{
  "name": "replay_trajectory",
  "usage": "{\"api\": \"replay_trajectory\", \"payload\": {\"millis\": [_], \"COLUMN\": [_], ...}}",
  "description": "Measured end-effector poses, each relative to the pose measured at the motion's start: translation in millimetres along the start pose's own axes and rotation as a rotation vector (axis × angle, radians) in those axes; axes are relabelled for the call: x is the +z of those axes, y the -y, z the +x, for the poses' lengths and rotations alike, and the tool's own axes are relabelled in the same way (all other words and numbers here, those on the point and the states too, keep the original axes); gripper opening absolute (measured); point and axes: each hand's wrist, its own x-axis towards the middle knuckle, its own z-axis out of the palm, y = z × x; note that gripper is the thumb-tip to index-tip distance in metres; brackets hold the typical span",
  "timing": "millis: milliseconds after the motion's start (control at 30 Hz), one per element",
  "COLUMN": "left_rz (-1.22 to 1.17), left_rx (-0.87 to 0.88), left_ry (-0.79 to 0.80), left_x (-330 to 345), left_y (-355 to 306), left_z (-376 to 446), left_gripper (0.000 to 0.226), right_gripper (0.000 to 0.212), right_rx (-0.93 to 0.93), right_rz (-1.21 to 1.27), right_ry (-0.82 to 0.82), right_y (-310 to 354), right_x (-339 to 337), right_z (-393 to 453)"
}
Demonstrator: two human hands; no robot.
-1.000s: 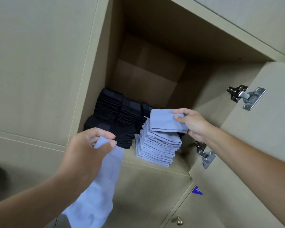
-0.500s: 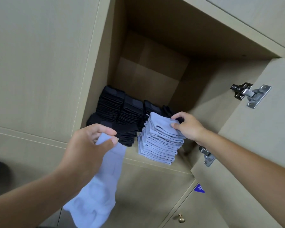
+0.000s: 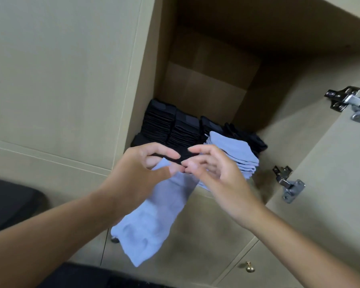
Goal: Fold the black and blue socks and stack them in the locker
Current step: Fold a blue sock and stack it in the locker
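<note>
An unfolded light blue sock [image 3: 154, 217] hangs down in front of the locker, pinched at its cuff by my left hand [image 3: 137, 173]. My right hand [image 3: 214, 173] is beside it, fingers spread and loosely bent, fingertips near the cuff and my left thumb; whether it touches the sock I cannot tell. Inside the open locker [image 3: 212, 80], a stack of folded blue socks [image 3: 237, 154] stands at the front right. Several stacks of folded black socks [image 3: 175, 127] fill the left and the back.
The locker door [image 3: 330, 183] stands open on the right with two metal hinges [image 3: 289, 183]. A closed lower door with a small brass knob [image 3: 249, 268] is below. A dark object [image 3: 8, 204] lies at the left edge.
My right hand has left the folded blue sock on top of the stack and moved left to the cuff held by my left hand. The left hand rose slightly toward the locker.
</note>
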Motion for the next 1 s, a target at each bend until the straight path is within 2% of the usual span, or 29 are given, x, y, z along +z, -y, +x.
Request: {"api": "replay_trajectory", "payload": {"millis": [67,167,267,367,467,500,600,633,700,833,933,1000], "left_rz": [0.014,0.03,0.045,0.046,0.056,0.089,0.226,0.27,0.36,0.527,0.526,0.501], "left_rx": [0.026,0.013,-0.013,-0.026,-0.062,-0.078,-0.124,-0.147,-0.182,-0.263,-0.362,-0.425], "left_ry": [0.023,0.033,0.023,0.003,0.045,0.074,0.198,0.249,0.322,0.339,0.355,0.296], "left_x": [-2,-5,-7,-7,-12,-15,-25,-28,-33,-44,-51,-55], "left_y": [0,0,4,6,10,11,21,24,30,40,43,43], "left_z": [1,1,2,1,0,0,1,0,-3,-6,-8,-8], "left_gripper": [0.022,0.029,0.03,0.026,0.02,0.024,0.07,0.076,0.062,0.041,0.035,0.034], "right_gripper": [0.041,0.034,0.021,0.027,0.021,0.017,0.019,0.02,0.02,0.018,0.029,0.039], "right_rx": [0.042,0.061,0.034,-0.035,-0.071,-0.077,-0.097,-0.096,-0.081,-0.026,-0.007,0.012], "right_rz": [-0.042,-0.111,-0.153,-0.239,-0.228,-0.224,-0.226,-0.221,-0.213,-0.227,-0.238,-0.255], "right_ry": [0.147,0.2,0.182,0.141,0.06,0.03,-0.046,-0.069,-0.123,-0.214,-0.252,-0.256], "right_y": [-5,-7,-7,-4,-2,-3,-6,-7,-9,-8,-10,-12], "right_x": [4,9,12,14,10,8,3,1,-3,-8,-13,-16], "right_z": [-2,2,6,8,9,9,10,10,10,7,5,4]}}
